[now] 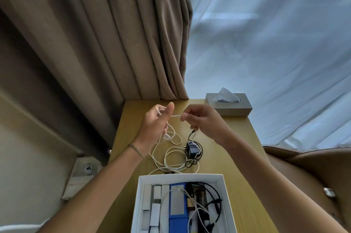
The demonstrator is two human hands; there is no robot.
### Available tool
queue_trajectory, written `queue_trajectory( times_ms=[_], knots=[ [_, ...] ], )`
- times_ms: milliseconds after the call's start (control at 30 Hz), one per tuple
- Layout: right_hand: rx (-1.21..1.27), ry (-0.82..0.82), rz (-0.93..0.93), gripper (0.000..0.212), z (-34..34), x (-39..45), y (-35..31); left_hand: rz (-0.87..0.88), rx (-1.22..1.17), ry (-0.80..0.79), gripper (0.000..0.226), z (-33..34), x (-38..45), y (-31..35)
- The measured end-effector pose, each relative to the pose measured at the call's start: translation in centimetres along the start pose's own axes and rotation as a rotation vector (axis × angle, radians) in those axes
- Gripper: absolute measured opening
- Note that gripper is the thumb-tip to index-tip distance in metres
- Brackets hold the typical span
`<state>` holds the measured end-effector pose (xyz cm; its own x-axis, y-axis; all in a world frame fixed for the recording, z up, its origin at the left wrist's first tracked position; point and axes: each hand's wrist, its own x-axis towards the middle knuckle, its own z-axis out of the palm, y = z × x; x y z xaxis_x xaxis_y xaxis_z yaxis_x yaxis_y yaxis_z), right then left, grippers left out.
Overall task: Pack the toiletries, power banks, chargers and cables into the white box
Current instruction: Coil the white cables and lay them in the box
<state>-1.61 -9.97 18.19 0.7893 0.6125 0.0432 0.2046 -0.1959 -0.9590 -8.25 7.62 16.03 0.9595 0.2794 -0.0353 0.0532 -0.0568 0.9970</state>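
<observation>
Both hands are raised above the wooden table [237,149], each gripping a white cable [176,116] stretched between them. My left hand [155,124] has cable loops wound around its fingers. My right hand [201,120] pinches the cable's straight end. The rest of the white cable [171,158] lies in loose coils on the table below. A black charger [192,150] with its black cord sits beside those coils. The white box [137,204] stands at the near edge, holding white toiletry boxes, a blue power bank [177,212], dark items and cables.
A grey tissue box [233,108] stands at the table's far right corner. Brown curtains hang behind on the left, sheer white ones on the right. A brown seat [313,166] is to the right, and a wall socket [87,169] sits low on the left.
</observation>
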Motion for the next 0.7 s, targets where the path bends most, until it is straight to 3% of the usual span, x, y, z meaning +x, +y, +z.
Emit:
queue_trajectory(
  times_ms=[100,200,300,467,567,700],
  knots=[
    [-0.051,-0.118,-0.004,0.023,2.6,0.0,-0.4,-0.087,-0.078,0.093,0.041,0.2,-0.7,0.2],
    [-0.090,-0.167,0.011,0.027,4.2,0.2,0.4,-0.160,-0.262,0.266,0.056,-0.9,-0.7,1.4],
    [-0.128,-0.171,0.069,0.032,4.0,0.4,2.3,-0.152,-0.564,0.343,0.056,-4.1,-0.7,2.7],
    [-0.294,-0.089,0.222,0.032,2.0,0.4,6.4,-0.135,-0.824,0.392,0.062,-11.7,-1.9,2.9],
    [-0.292,0.022,0.280,0.032,2.1,0.7,7.4,-0.192,-0.634,0.441,0.057,-14.0,-3.0,1.6],
    [-0.210,0.115,0.178,0.031,4.9,1.9,5.2,-0.128,-0.104,0.446,0.052,-12.0,-4.6,-1.8]
  ],
)
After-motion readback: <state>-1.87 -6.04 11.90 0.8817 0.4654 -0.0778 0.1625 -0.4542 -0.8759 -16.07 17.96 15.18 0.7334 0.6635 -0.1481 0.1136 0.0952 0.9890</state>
